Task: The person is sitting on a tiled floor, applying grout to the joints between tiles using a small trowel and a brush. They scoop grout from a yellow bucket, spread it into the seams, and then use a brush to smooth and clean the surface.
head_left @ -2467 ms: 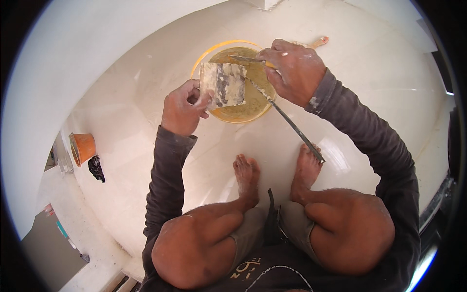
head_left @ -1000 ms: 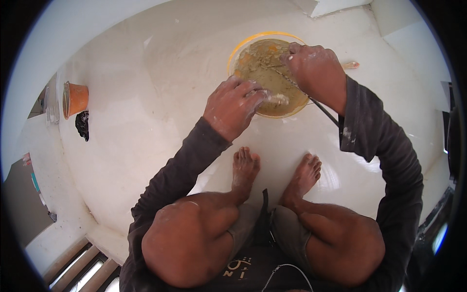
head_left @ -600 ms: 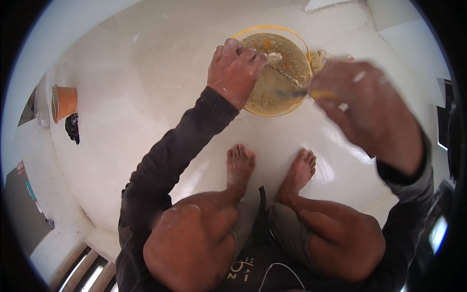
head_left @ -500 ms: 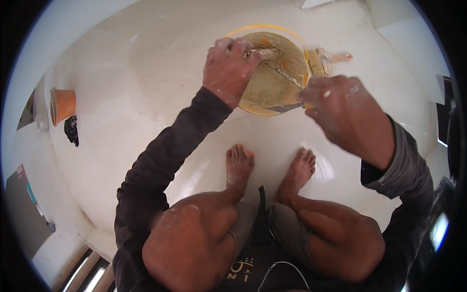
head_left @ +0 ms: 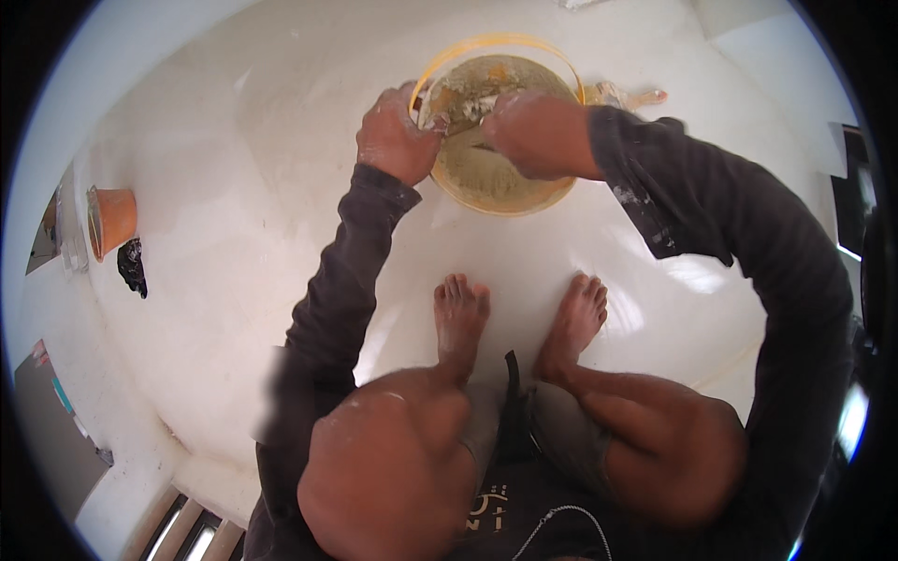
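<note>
A round yellow-rimmed bucket point(head_left: 505, 208) with wet greyish-beige paste stands on the floor ahead of me, its yellow handle point(head_left: 510, 39) raised. My left hand point(head_left: 398, 138) is closed around the bucket's left rim, thumb toward the inside. Over the paste, my right hand point(head_left: 533, 136) is closed in a grip, back of the hand up. Part of a dark flat blade point(head_left: 460, 126) shows between the hands, apparently a putty knife in the right hand; its handle is hidden. Whitish paste clings near the right fingers.
A paste-stained brush point(head_left: 613, 95) lies just right of the bucket. An orange pot point(head_left: 114, 222) and a crumpled black plastic piece point(head_left: 133, 268) sit at the far left. My bare feet are on the pale, shiny floor point(head_left: 281, 224) between me and the bucket.
My left hand has moved left from above the paste to the bucket's rim. My right hand has swung left over the paste, taking the blade with it. The bucket handle stands higher.
</note>
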A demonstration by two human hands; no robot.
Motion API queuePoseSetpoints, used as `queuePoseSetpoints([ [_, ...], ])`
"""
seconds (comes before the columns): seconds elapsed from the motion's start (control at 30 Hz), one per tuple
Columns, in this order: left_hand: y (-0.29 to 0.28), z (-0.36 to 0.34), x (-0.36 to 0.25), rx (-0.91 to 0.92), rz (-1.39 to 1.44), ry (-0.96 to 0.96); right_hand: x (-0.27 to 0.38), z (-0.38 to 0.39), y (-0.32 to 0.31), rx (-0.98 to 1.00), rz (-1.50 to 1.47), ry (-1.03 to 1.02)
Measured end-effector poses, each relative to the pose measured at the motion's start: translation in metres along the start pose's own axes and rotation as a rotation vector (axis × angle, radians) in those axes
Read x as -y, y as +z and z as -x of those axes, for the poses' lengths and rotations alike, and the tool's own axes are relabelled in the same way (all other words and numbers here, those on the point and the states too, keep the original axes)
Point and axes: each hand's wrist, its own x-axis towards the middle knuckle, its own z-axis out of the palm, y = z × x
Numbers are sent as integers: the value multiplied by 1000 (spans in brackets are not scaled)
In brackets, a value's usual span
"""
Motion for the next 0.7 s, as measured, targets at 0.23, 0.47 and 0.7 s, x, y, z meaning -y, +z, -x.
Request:
queuePoseSetpoints([
  [0.23,-10,0,10,-87,92,-22,10,-37,12,83,-96,-3],
  [0.47,15,7,-13,-221,146,74,19,-13,47,-11,-223,158],
  [0.7,38,36,-21,-277,237,120,-7,18,50,138,-809,360],
])
